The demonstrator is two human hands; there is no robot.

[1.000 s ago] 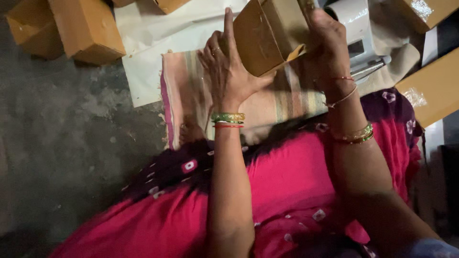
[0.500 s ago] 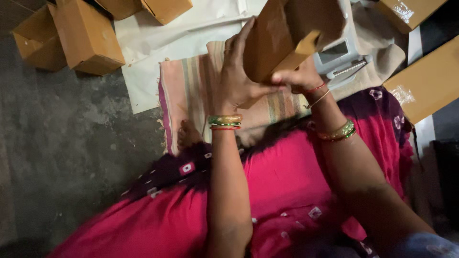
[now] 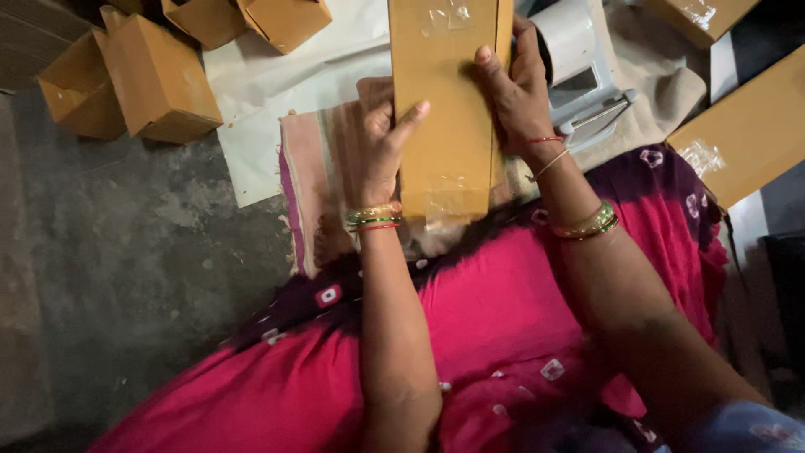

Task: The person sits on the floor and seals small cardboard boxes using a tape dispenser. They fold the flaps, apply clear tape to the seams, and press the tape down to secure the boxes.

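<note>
Two hands grip the flat taped brown carton (image 3: 444,109): my left hand (image 3: 381,147) and right hand (image 3: 513,96) have turned it broad face up since a second ago, fingers closed on its edges above the striped cloth (image 3: 323,168).

- A flattened brown cardboard box (image 3: 444,101) with clear tape patches stands at twelve o'clock.
- The left hand (image 3: 381,147) grips its left edge, thumb laid across the face.
- The right hand (image 3: 516,92) presses its right side.
- Folded cardboard boxes (image 3: 142,80) lie at ten o'clock on the grey floor (image 3: 126,277).
- A white tape dispenser (image 3: 587,75) sits at one o'clock.
</note>
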